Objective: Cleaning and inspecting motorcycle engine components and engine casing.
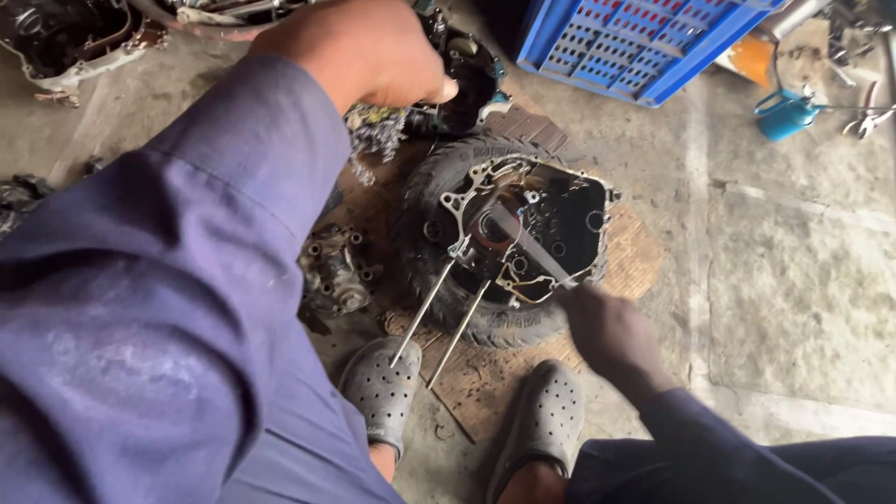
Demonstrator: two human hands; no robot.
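So the engine case [527, 229] sits cradled in an old tire [439, 233] on the floor, which keeps it steady. Right hand [607, 327] grips a blurred tool [532, 247] inside it; left hand [369, 47] clutches another dark engine part [467, 79].

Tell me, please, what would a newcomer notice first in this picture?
First, the open metal engine case in the middle, lying on a small black tyre, with two long studs pointing toward the grey perforated clogs. The right hand pushes a thin tool into it; the left hand reaches another dark engine part at top. A blue crate stands behind.
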